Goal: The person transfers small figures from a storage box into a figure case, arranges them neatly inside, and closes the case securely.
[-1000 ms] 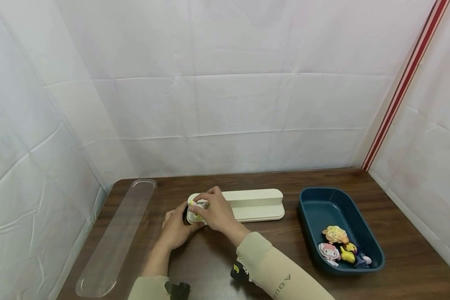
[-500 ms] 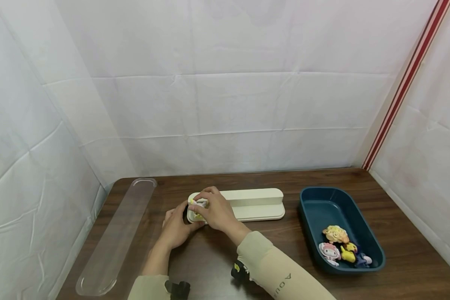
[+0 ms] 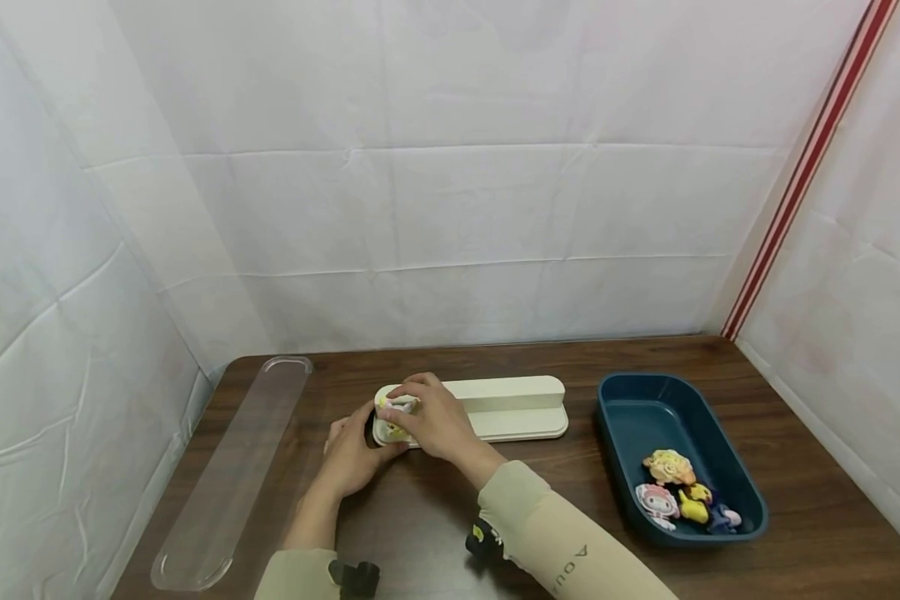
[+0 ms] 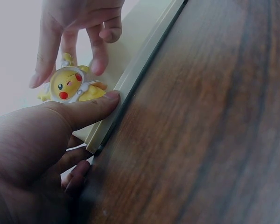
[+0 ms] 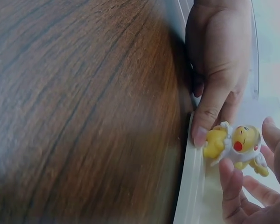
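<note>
Wrist views show one yellow Pikachu figurine on the left end of one cream tray, the right hand pinching it with curled fingers, the left hand gripping the tray's end. Four figurines fill one blue bin; one clear lid lies on the tabletop.

Head view: yellow figurine mostly hidden under right hand. Left hand partly covered by it. Cream tray, left end obscured. Small toys in blue bin too small to identify (wrist views blur the wood).
</note>
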